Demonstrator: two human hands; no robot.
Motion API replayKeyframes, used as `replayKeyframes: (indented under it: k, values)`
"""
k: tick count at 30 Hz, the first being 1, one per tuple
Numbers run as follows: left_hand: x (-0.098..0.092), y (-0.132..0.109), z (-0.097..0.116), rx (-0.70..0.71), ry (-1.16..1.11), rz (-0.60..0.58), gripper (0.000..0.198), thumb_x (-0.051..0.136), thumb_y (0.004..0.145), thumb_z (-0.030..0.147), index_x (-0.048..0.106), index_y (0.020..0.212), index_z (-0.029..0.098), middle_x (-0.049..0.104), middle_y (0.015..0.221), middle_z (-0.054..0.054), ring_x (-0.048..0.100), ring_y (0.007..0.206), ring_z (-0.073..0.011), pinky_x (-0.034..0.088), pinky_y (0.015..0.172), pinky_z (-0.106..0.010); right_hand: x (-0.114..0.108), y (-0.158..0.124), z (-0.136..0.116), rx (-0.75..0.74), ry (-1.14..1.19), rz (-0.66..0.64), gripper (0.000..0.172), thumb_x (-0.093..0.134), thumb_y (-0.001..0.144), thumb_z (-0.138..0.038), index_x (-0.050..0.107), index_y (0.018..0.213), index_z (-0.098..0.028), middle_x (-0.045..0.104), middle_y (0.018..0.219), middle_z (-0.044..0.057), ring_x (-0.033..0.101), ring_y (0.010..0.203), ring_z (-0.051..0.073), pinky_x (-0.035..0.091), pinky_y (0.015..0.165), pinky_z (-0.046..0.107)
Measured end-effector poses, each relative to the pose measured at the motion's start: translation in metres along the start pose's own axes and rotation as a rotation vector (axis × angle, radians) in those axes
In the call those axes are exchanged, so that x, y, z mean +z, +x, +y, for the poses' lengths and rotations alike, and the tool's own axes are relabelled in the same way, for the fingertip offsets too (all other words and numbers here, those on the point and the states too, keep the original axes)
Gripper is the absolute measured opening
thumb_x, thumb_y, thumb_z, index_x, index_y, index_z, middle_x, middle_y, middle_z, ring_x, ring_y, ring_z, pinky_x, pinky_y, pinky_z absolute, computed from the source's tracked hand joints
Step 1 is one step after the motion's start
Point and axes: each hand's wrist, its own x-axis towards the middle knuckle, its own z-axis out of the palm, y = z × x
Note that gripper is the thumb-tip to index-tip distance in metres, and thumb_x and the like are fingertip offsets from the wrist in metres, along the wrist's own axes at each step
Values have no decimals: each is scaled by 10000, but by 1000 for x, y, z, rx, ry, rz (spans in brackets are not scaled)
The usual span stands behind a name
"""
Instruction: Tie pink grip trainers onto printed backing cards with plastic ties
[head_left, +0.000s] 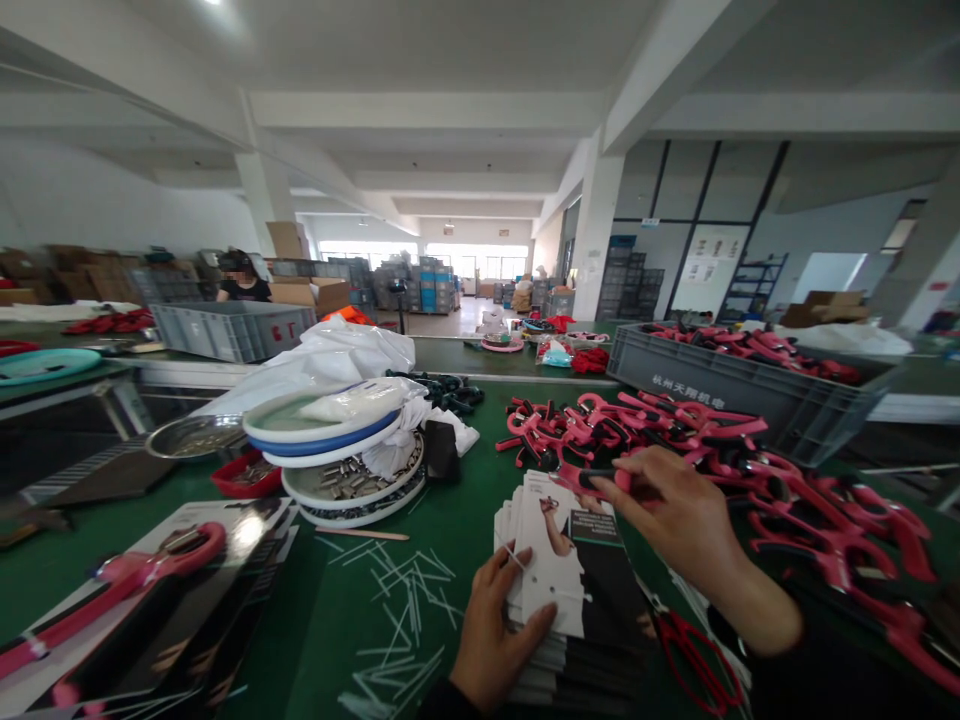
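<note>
My right hand pinches a pink and black hand grip over the top end of a stack of printed cards. The uppermost printed card is white and black, with a picture of an arm and small holes. My left hand grips its left edge, thumb and fingertips lying over the white part. A thin white tie shows by my left fingertips. Red-handled scissors lie right of the stack, below my right wrist. Many more hand grips are heaped beyond my right hand.
Loose white ties are scattered left of the stack. A hand grip on a card lies at the left. Stacked round trays hold metal pieces, beside a red dish. A grey crate stands back right. A person is farther off.
</note>
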Motion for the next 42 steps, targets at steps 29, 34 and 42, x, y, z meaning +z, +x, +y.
replayKeyframes:
  k: [29, 34, 42]
  values:
    - [6, 0, 3, -194, -424, 99, 679, 483, 836, 419, 210, 1404, 166, 447, 1358, -131, 437, 1226, -221, 348, 1022, -356, -1, -74, -24, 41, -41, -369, 231, 435, 856, -210, 659, 912, -201, 672, 915, 76, 632, 841, 185, 521, 736, 311]
    - [1, 20, 13, -215, -308, 105, 551, 594, 746, 452, 500, 1200, 155, 558, 1229, -141, 559, 1071, -242, 438, 899, -357, 12, -50, -19, 72, -80, -741, 281, 532, 720, -168, 683, 951, -219, 544, 1242, 111, 483, 1143, 285, 416, 911, 436]
    - [-2, 41, 10, -209, -146, 68, 460, 553, 744, 526, 635, 976, 137, 675, 952, -98, 620, 875, -212, 473, 763, -301, 32, -28, -18, -226, -175, -962, 213, 595, 658, -164, 707, 839, -167, 638, 978, 126, 566, 960, 273, 309, 954, 463]
